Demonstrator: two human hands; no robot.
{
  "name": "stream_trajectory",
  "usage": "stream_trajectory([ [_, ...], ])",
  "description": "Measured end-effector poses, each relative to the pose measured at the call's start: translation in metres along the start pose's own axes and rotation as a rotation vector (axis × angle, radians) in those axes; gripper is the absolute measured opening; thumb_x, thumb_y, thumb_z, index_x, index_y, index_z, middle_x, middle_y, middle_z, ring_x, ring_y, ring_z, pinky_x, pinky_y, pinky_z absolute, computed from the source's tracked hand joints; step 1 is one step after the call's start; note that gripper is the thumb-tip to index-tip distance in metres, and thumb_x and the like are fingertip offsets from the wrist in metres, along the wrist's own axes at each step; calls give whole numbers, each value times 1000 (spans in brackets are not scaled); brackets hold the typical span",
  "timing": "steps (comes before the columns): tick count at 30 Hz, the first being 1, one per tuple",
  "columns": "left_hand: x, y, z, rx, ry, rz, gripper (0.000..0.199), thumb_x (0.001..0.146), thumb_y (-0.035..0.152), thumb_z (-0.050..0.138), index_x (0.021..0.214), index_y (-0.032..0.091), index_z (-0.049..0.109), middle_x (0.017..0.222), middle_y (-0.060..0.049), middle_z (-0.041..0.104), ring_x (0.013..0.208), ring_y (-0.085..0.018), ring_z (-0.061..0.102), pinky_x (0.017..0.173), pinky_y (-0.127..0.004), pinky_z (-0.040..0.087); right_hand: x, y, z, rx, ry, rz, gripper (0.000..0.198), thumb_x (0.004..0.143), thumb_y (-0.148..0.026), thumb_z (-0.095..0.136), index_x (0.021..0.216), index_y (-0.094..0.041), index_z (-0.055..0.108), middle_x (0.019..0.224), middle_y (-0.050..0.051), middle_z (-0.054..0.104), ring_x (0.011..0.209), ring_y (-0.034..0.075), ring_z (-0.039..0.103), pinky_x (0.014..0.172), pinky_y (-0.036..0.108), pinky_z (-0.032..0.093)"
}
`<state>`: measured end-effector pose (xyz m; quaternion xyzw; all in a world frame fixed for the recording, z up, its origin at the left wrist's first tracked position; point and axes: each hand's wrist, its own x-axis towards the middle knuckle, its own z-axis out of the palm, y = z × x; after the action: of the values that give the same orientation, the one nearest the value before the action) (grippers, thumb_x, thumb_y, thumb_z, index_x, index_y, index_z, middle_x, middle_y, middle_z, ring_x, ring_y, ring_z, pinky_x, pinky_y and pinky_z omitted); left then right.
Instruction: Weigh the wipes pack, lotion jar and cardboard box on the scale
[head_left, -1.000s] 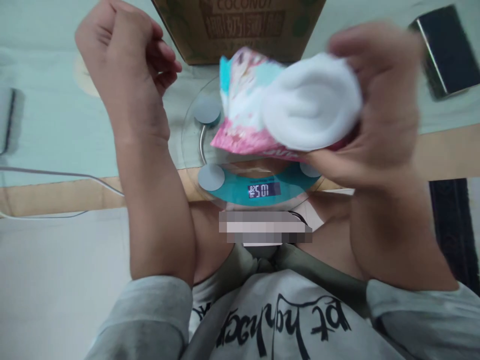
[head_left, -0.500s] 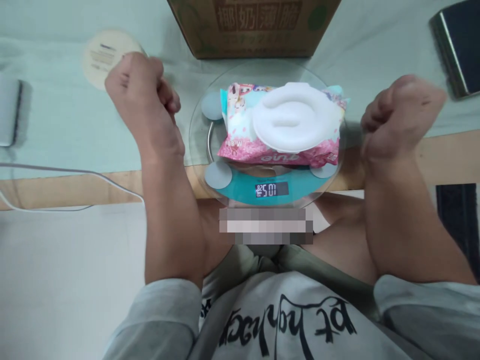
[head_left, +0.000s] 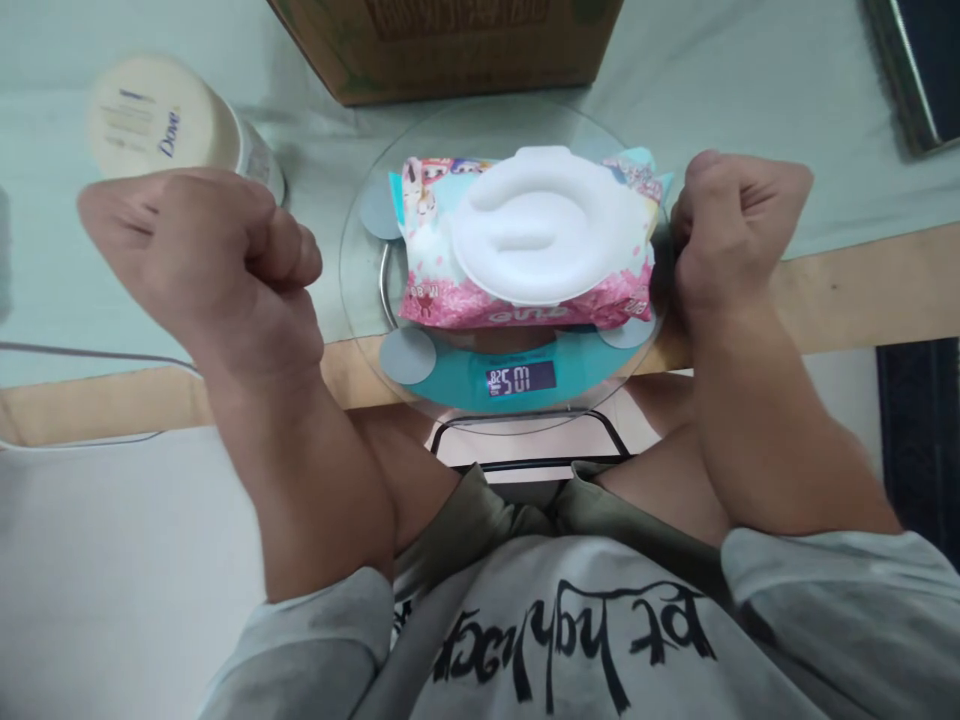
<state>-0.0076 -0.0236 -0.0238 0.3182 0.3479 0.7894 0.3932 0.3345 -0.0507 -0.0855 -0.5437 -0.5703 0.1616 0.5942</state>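
Note:
A pack of wet wipes (head_left: 435, 235) with a white oval lid lies flat on a round glass scale (head_left: 442, 395). Digits glow on the scale's small display (head_left: 520, 378). My left hand (head_left: 217, 260) is curled into a fist, left of the scale and apart from it, in front of a cream Dove tub (head_left: 161, 125). It hides part of the tub. Balled into a fist too, my right hand (head_left: 735, 225) hovers at the right end of the pack, by the scale's rim; whether it touches is unclear. Nothing shows in either fist.
A brown cardboard box (head_left: 472, 60) stands just behind the scale. At the far right lies a dark, flat object with a shiny edge (head_left: 919, 80). A cable (head_left: 97, 352) runs along the left side of the table. The wooden table edge (head_left: 862, 290) borders a pale green cloth (head_left: 330, 150).
The view has shifted a little. My left fist has moved left and nearer to me, uncovering more of the tub. My right fist has come closer to the wipes. Pack and scale stay together.

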Motion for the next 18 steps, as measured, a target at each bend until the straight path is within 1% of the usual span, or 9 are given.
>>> stream_trajectory([
  [1, 4, -4, -3, 1, -25, 60, 60, 119, 6, -1, 63, 22, 14, 73, 3, 4, 41, 7, 15, 44, -2, 17, -1, -2, -1, 0, -6, 2, 61, 105, -7, 61, 60, -17, 20, 60, 0, 13, 56, 5, 14, 60, 32, 10],
  [2, 7, -7, -5, 28, -87, 127, 58, 116, 4, -4, 64, 22, 12, 72, 3, 2, 42, 7, 9, 43, -3, 14, -1, -5, -1, -2, -13, 4, 61, 104, -6, 61, 60, -17, 20, 60, 1, 14, 57, 6, 14, 60, 33, 9],
  [4, 9, -11, -8, 125, -204, 170, 54, 108, -8, 10, 62, 21, 9, 70, 3, 3, 44, 8, 7, 46, -2, 13, -2, -8, -2, -9, -25, 10, 60, 103, -2, 59, 59, -17, 22, 59, 1, 15, 57, 7, 14, 61, 34, 10],
  [6, 5, -8, -6, 210, -292, 162, 52, 91, -18, 28, 58, 18, 10, 68, 4, 5, 47, 8, 9, 48, 0, 15, -1, -11, -2, -20, -33, 19, 59, 101, 2, 58, 59, -17, 22, 58, 1, 14, 56, 6, 12, 61, 35, 10],
  [8, -2, -2, -1, 252, -356, 150, 51, 80, -19, 37, 57, 17, 10, 64, 4, 9, 50, 8, 15, 50, -1, 17, 0, -12, -1, -32, -32, 31, 61, 99, 5, 58, 58, -17, 18, 58, 0, 11, 56, 5, 9, 61, 35, 8],
  [10, -7, 2, 2, 262, -383, 148, 52, 81, -16, 40, 59, 18, 8, 61, 4, 12, 52, 7, 20, 53, -1, 18, 1, -12, 0, -45, -29, 45, 65, 98, 8, 59, 58, -17, 14, 59, -1, 7, 57, 3, 6, 62, 34, 6],
  [13, -5, -1, 0, 279, -421, 172, 47, 87, -11, 39, 57, 15, 15, 61, 4, 13, 54, 7, 14, 56, 0, 17, 4, -11, -2, -63, -44, 66, 68, 97, 8, 61, 57, -16, 12, 60, -3, 6, 59, 2, 5, 63, 32, 7],
  [15, 2, -8, -5, 269, -448, 212, 44, 86, -9, 41, 55, 14, 21, 61, 5, 14, 53, 7, 10, 55, -1, 14, 6, -8, -5, -75, -64, 77, 69, 98, 6, 64, 57, -16, 13, 59, -3, 9, 59, 1, 7, 63, 31, 9],
  [18, 11, -16, -11, 212, -487, 276, 42, 81, -5, 49, 53, 14, 24, 59, 5, 15, 48, 7, 11, 52, -5, 12, 9, -3, -9, -92, -51, 62, 67, 100, 3, 64, 57, -17, 16, 58, -3, 13, 58, 2, 11, 62, 31, 10],
])
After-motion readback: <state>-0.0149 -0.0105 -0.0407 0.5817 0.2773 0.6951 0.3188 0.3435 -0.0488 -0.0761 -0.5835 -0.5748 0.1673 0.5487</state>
